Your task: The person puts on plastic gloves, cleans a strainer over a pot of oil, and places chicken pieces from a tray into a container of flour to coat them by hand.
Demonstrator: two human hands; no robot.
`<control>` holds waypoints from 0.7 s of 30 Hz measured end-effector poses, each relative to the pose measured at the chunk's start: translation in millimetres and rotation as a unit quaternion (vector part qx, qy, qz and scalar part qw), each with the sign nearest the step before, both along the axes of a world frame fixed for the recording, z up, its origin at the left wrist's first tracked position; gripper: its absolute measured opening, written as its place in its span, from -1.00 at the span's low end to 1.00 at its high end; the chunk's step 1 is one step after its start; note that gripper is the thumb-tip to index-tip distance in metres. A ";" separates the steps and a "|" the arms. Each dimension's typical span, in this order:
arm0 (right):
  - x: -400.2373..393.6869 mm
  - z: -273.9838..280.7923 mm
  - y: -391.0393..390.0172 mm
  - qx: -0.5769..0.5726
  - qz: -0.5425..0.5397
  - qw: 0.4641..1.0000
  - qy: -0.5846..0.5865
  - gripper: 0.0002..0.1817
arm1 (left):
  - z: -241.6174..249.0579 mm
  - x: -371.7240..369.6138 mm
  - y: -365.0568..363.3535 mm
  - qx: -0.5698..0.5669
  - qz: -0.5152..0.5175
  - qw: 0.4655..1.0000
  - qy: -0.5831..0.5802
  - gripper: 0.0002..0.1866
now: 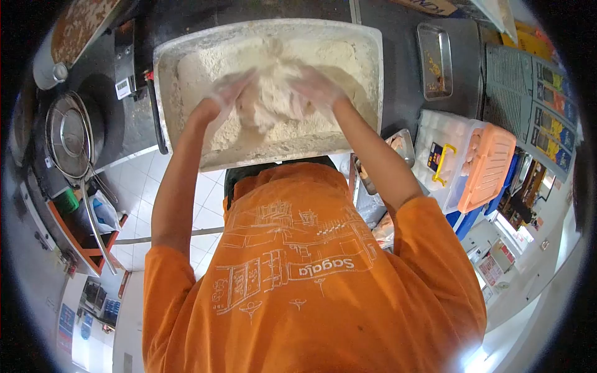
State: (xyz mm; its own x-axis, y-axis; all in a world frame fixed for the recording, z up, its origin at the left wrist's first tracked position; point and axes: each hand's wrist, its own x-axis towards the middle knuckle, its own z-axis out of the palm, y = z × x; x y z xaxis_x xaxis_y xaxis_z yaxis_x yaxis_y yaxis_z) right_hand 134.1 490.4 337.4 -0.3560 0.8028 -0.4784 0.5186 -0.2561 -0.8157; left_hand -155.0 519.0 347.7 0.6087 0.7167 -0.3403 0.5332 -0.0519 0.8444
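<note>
A white rectangular tub holds a bed of pale flour. Both hands are inside it, smeared by motion and seemingly in thin clear gloves. On the left of a blurred, flour-covered heap is my left hand, its fingers pointing inward and too blurred to read. Opposite it, my right hand is at the heap's right side, the fingers equally blurred. What the heap consists of under the flour cannot be made out, nor whether either hand grips part of it.
Left of the tub lie a round wire strainer and a black handle. To the right, a metal tray with crumbs rests on the dark counter. A clear plastic box with an orange lid stands nearer me.
</note>
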 end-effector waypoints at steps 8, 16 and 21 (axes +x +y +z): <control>-44.1 8.2 -49.4 -0.039 0.147 0.954 -0.260 -0.29 | 7.7 50.0 -52.5 0.042 -0.211 0.918 0.333 -0.46; 7.8 3.7 -54.8 0.284 -0.036 0.957 -0.042 -0.49 | 34.6 21.7 -44.2 -0.391 0.281 0.876 -0.038 -0.39; 27.2 -12.8 -79.4 -0.056 0.117 0.971 -0.199 -0.31 | 0.1 9.1 -63.9 -0.136 -0.040 0.958 0.248 -0.31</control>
State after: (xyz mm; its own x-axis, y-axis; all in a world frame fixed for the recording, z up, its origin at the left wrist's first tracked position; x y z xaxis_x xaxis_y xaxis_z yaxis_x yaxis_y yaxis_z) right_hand 161.3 411.0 324.6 -0.2912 0.6574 -0.6950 0.8418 -0.1691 -0.5126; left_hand -145.8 455.1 347.8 0.3728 0.5185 -0.7695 0.8759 0.0772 0.4763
